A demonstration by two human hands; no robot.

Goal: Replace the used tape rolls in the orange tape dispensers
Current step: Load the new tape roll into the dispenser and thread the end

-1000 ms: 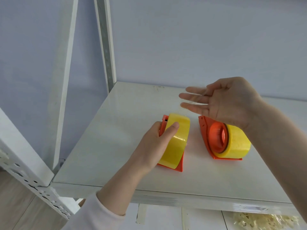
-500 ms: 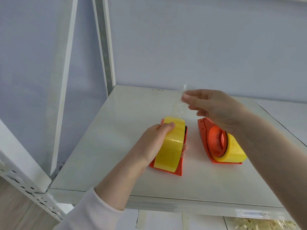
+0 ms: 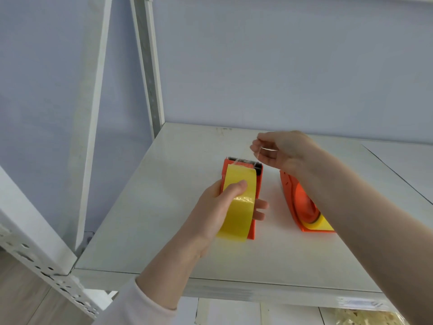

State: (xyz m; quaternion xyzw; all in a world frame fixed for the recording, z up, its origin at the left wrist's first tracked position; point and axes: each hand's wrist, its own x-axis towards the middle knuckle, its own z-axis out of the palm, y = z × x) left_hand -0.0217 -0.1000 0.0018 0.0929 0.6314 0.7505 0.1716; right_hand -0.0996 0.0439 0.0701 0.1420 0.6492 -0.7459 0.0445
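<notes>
On shelf: left hand grips dispenser; right hand pinches tape end.

Left hand gripping, right hand raised, pinching.

White shelf — two orange tape dispensers on it.

The right forearm hides most of the right-hand dispenser and its yellow roll. The left hand covers the other dispenser's left side.
</notes>
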